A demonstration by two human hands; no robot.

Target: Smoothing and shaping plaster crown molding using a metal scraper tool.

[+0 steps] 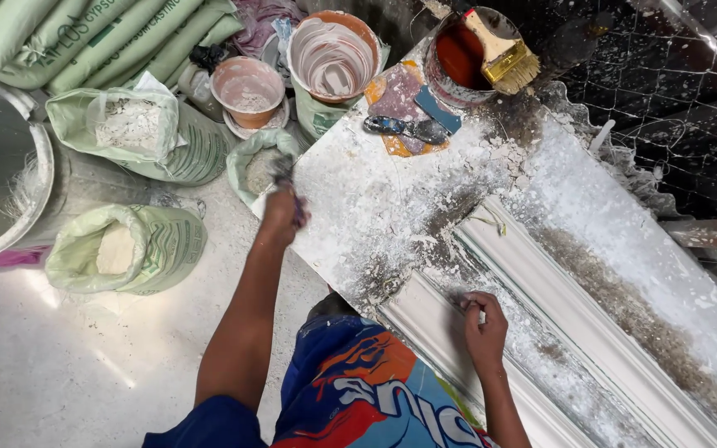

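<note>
Reaching out over the floor, the left hand (pixel 282 211) was clenched around a dark tool (pixel 285 178) whose working end hung over a small open bag (pixel 260 168) of grey powder just beside the table (pixel 358 199) edge. What kind of tool it was I could not tell; the end was blurred. His right hand (pixel 483 328) pressed down on the white moulding (pixel 574 332) that ran along the plaster-caked table, fingers curled, seemingly pinching something small and pale against the moulding's near rail. At the far end of the table sat a rusty red can (pixel 466 58) with a broad brush (pixel 504 54) laid across it, and near it a scraper (pixel 404 127) on a stained scrap of board. Two plaster-streaked buckets (pixel 332 54) stood past the corner, with open green sacks (pixel 130 129) of white powder on the floor to the left.
</note>
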